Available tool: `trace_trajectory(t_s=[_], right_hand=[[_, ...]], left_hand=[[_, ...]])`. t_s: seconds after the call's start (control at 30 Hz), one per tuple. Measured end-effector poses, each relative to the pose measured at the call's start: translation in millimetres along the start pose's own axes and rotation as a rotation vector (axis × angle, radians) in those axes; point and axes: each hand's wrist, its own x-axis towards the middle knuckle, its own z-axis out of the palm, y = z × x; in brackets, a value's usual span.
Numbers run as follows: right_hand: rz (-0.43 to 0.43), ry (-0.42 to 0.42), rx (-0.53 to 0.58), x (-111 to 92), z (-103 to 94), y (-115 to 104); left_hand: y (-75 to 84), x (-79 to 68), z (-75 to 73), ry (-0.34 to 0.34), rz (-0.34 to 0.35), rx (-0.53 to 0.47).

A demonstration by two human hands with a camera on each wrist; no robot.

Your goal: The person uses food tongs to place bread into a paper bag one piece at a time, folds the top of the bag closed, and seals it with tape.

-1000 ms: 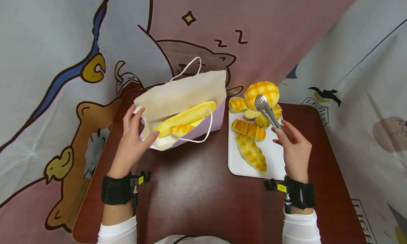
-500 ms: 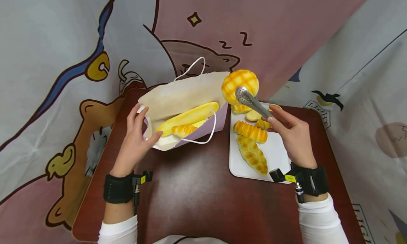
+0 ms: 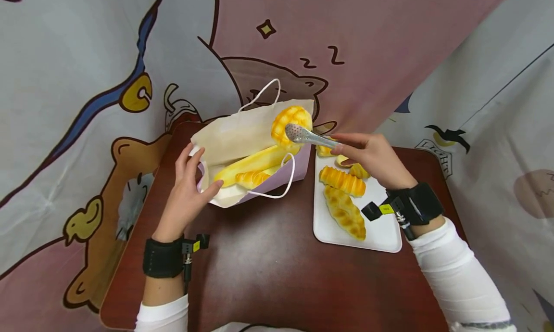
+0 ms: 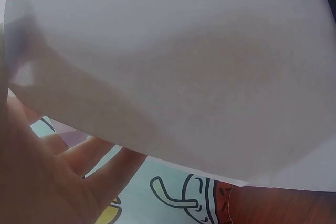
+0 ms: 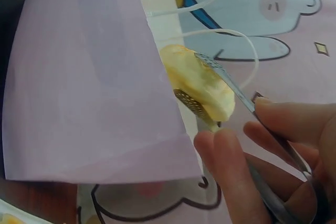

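My right hand [image 3: 370,155] holds metal food tongs [image 5: 239,93], thumb and fingers around their arms. A round bread bun with a criss-cross top [image 3: 289,122] is clamped between the perforated tips of the tongs, over the right end of the open paper bag [image 3: 235,134]. Inside the bag lie a long yellow loaf [image 3: 251,164] and a smaller ridged bread roll [image 3: 252,179]. My left hand [image 3: 183,195] spans the bag's left end with fingers spread, fingertips at its rim. In the left wrist view its fingers [image 4: 113,174] show partly behind the white paper.
A white tray [image 3: 376,236] stands right of the bag with several breads, including a ridged roll [image 3: 342,180] and a braided loaf [image 3: 344,211]. White cord handles [image 3: 291,175] arch from the bag. A printed curtain [image 3: 368,43] hangs behind the brown table [image 3: 277,264].
My right hand has carried the round bun in the tongs leftward from above the tray to over the bag. My left hand has stayed at the bag's left end.
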Motion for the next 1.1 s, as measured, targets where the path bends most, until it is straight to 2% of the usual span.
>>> trace_trajectory(t_s=[0.2,0.37,0.5,0.77,0.93,1.1], right_hand=[[0.070,-0.109,0.002,19,3.3,-10],[0.133,-0.143,-0.050,27,5.0,-14],[0.126,-0.157,-0.088,32,7.9,-14],[0.055,-0.198,-0.154,43,15.1,-25],[0.072,-0.211,-0.162,46,17.3,-31],[0.068,-0.182,-0.164,42,16.6,-29]], left_hand=[[0.3,-0.1,2.1,-0.003,0.013,-0.001],[1.4,0.7,3.3,-0.006,0.025,0.000],[2.3,0.9,3.4,-0.006,0.018,0.003],[1.7,1.1,2.5,0.001,0.009,0.005],[-0.4,-0.4,2.0,0.001,0.003,0.002],[-0.8,0.9,1.8,0.002,0.016,0.007]])
